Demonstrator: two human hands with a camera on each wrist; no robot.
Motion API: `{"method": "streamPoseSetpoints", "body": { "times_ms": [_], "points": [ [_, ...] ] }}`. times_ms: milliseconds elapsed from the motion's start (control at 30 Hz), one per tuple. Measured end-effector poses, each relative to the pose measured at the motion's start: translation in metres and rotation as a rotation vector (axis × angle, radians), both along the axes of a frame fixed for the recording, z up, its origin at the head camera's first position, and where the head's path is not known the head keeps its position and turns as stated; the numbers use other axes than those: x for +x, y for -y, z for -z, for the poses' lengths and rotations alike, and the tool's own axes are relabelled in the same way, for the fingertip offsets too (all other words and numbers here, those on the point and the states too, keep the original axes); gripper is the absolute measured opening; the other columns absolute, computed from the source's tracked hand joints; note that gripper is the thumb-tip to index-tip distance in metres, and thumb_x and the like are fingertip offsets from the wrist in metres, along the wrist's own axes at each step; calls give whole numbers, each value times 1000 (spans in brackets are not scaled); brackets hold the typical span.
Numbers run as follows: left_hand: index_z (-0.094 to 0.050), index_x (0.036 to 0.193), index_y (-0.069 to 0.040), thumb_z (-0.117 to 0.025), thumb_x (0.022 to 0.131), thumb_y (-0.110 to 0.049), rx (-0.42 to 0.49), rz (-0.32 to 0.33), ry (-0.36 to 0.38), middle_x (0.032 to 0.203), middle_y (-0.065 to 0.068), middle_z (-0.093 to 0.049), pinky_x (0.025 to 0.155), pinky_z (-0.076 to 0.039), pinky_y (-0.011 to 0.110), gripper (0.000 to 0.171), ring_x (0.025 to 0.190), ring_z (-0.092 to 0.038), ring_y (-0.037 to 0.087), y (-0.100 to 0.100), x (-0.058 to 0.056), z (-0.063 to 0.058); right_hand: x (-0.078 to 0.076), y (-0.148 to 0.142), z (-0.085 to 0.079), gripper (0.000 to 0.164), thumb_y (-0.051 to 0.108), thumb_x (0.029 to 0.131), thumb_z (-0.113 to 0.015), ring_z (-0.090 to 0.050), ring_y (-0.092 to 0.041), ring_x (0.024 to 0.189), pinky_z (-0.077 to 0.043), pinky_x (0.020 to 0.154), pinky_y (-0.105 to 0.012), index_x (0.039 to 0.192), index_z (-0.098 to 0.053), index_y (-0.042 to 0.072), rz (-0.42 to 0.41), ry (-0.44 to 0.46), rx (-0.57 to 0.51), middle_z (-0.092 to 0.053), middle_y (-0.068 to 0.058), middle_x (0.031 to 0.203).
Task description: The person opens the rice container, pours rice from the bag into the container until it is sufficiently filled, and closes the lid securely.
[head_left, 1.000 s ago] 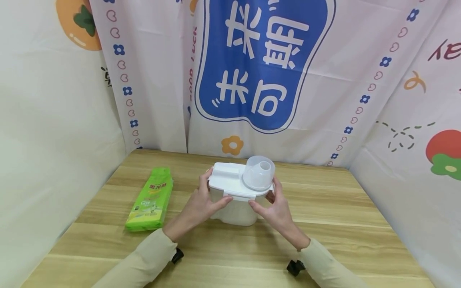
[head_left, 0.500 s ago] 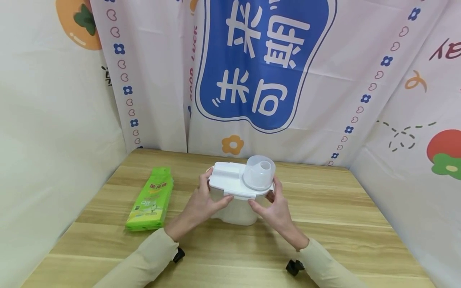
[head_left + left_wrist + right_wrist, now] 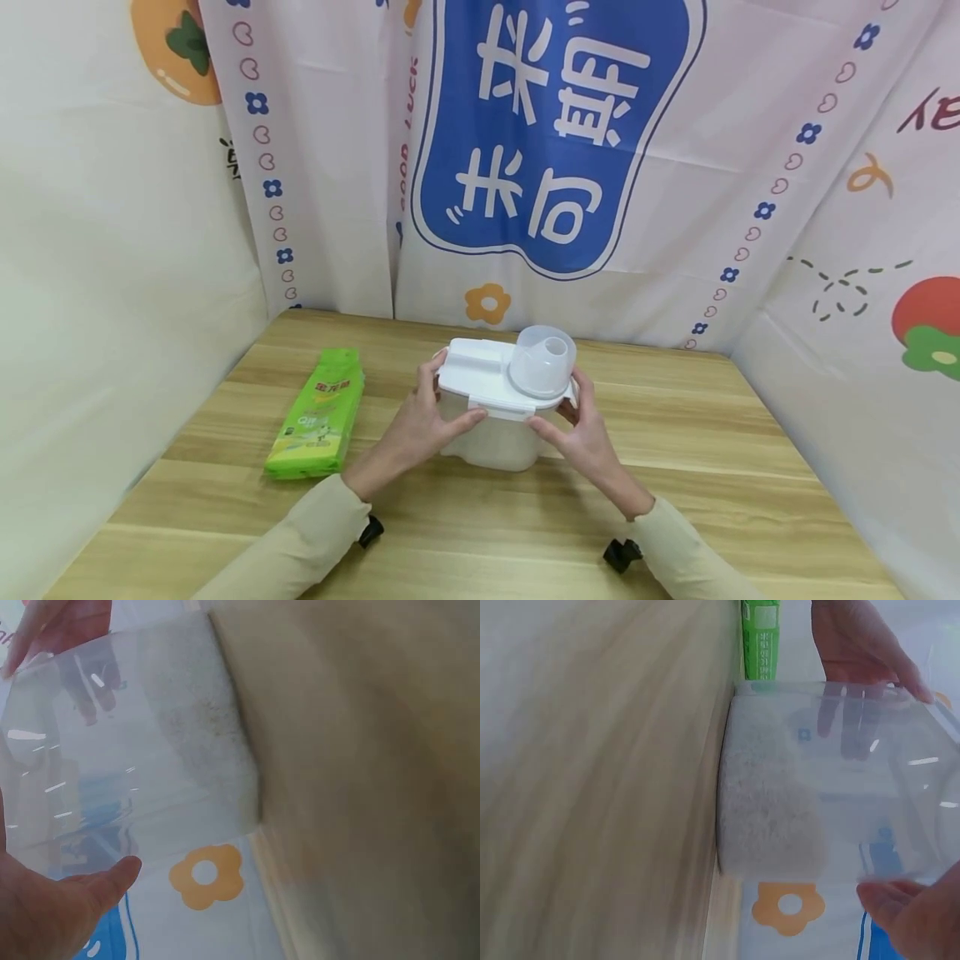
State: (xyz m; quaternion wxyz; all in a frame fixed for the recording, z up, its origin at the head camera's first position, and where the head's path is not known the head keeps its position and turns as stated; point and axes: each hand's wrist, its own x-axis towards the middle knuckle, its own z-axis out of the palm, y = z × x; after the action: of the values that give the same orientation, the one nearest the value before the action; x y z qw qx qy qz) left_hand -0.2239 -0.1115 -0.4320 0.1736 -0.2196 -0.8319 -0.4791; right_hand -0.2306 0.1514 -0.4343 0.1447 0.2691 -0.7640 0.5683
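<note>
We see both arms come in from the bottom edge, in beige sleeves, and they meet toward the middle. The left hand (image 3: 415, 427) is turned with the palm to the right; its thumb points right and its fingers curl around the far side. The right hand (image 3: 583, 433) mirrors it, with the thumb pointing left and the fingers wrapped behind. Both hands grip from opposite sides, apart from each other. A small black mount sits under each wrist. In the wrist views only thumbs and fingertips show.
</note>
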Motion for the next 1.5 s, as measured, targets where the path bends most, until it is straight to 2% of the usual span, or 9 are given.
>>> {"method": "streamPoseSetpoints", "body": {
  "times_ms": [167,333,467,667,933,1033,1267,1367,1500],
  "points": [
    [-4,155,-19,-77,84,-41,10,19,-6,150,15,-41,103,-49,47,104,131,-51,30,0,-2,5,-12,-15,1,60,0,98,-51,-56,-1,114,-51,93,-19,151,-21,3,-145,19,-52,-50,-14,135],
    [-2,156,-26,-75,85,-43,13,40,28,153,14,-38,104,-46,53,103,136,-46,33,2,-3,4,-25,-24,-4,40,24,108,-31,-57,-2,113,-51,91,-20,143,-35,5,-235,32,-115,-56,8,131],
    [-1,156,-25,-73,86,-44,5,43,64,156,15,-34,105,-42,58,102,140,-41,36,4,-4,2,-34,-21,-7,33,31,108,-29,-58,0,105,-50,88,-16,133,-45,16,-304,95,-206,-61,13,116],
    [1,156,-29,-72,88,-42,8,61,81,156,15,-32,106,-39,62,101,141,-38,38,5,-6,1,-40,-15,-8,33,29,109,-28,-58,-2,110,-50,94,-19,138,-42,20,-413,136,-263,-62,12,121],
    [-5,157,-23,-72,89,-38,-25,79,52,153,11,-36,95,-51,54,96,132,-46,33,7,-12,-4,-36,-17,-9,58,30,107,-33,-58,-1,112,-51,94,-18,145,-28,-14,-283,105,-197,-61,12,124],
    [-6,157,-25,-71,88,-40,-31,82,86,153,9,-37,93,-52,50,96,130,-48,33,8,-14,-7,-34,-18,-9,56,27,107,-34,-58,-1,115,-50,96,-18,145,-29,-13,-228,97,-161,-59,4,128],
    [-8,156,-30,-68,91,-39,12,122,148,155,10,-33,96,-53,52,89,133,-46,41,11,-21,-10,-31,-19,-10,44,17,105,-35,-57,1,114,-47,96,-17,143,-36,-6,-133,48,-50,-53,-33,132],
    [-9,157,-28,-66,92,-37,12,129,156,156,12,-32,95,-53,52,87,132,-47,42,12,-24,-10,-28,-19,-11,42,13,103,-37,-56,0,113,-47,94,-17,141,-37,-5,-138,37,-38,-55,-29,130],
    [-10,157,-25,-64,94,-36,22,153,159,158,11,-30,96,-53,49,84,134,-46,42,11,-26,-12,-26,-18,-11,41,10,101,-39,-57,-2,109,-48,89,-18,138,-37,-6,-146,34,-60,-57,-9,125]
  ]
}}
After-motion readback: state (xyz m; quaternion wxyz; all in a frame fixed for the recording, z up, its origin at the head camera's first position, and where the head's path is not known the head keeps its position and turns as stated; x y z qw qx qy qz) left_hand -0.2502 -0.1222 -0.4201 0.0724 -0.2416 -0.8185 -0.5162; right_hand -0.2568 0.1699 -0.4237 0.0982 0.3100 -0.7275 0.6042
